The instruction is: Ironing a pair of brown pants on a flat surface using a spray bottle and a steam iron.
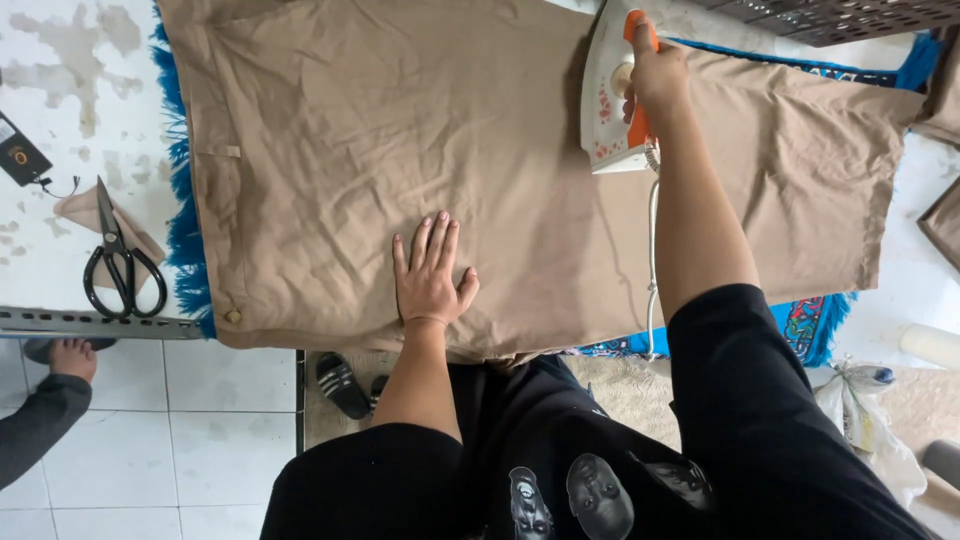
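Under the right hand clenched grip, iron; left hand flat on cloth.

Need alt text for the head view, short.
Seen from above, a person's right hand grips the orange handle of a white iron on tan cloth, while the left hand lies flat on it. Black scissors lie on the white table to the left.

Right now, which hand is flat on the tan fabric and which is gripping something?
The left hand lies flat, fingers spread, on the tan fabric. The right hand is closed around the orange handle of the white iron.
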